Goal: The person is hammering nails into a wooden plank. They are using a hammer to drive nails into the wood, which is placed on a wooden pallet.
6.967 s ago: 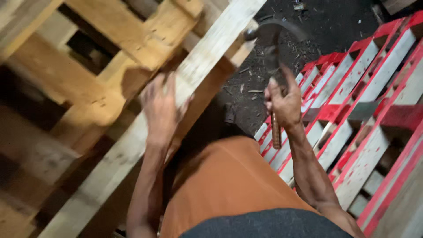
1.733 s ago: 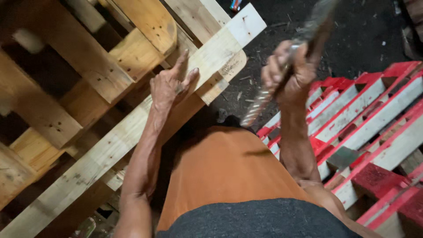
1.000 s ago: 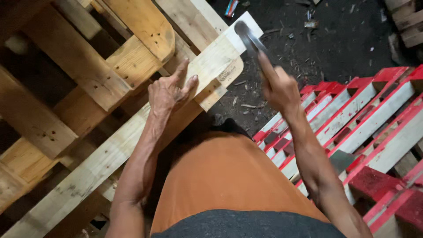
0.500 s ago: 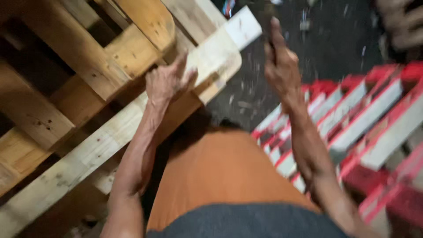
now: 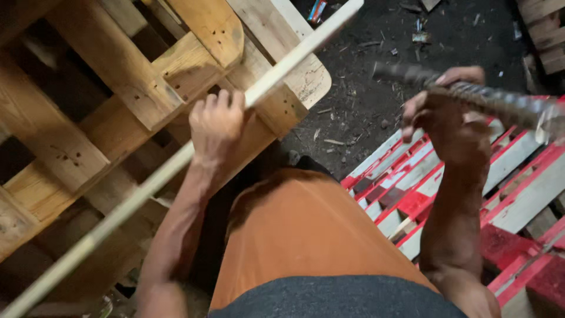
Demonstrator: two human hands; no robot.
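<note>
My left hand (image 5: 216,125) grips a long pale plank (image 5: 135,197), now seen edge-on, that runs from bottom left to top centre across a bare wooden pallet (image 5: 112,76). My right hand (image 5: 448,121) is raised on the right, closed around the ribbed metal handle of a hammer (image 5: 488,103) that points to the right; its head is blurred at the frame edge. Orange shorts (image 5: 312,235) and a grey shirt fill the lower middle.
Red and white pallets (image 5: 518,194) lie on the ground at right. Dark dirt floor (image 5: 376,88) with wood chips and scraps sits between the stacks. More bare wood is at the top right corner (image 5: 544,32).
The plank has been lifted and turned onto its edge, with my left hand now wrapped around it. My right hand has swung the hammer back from the plank's end to the right.
</note>
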